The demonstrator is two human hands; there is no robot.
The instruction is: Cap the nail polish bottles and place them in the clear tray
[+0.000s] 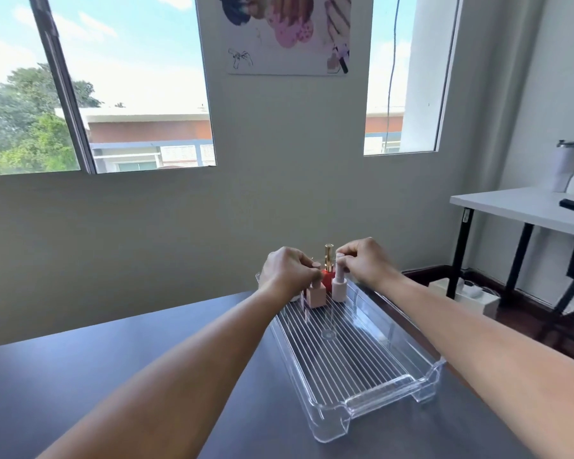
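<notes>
A clear ribbed tray [391,387] lies on the dark table, its long side running away from me. At its far end stand three capped nail polish bottles. My left hand [287,271] is closed around the cap of a square pink bottle [316,295]. My right hand [365,261] pinches the pale cap of a round beige bottle [339,288]. Between them, slightly behind, stands a red bottle [328,279] with a tall gold cap. Both held bottles rest upright on the tray floor.
The dark table [120,369] ends just beyond the tray near the grey wall. A white side table [517,207] with black legs stands at the right, with a white tumbler on it. A white box sits on the floor beneath.
</notes>
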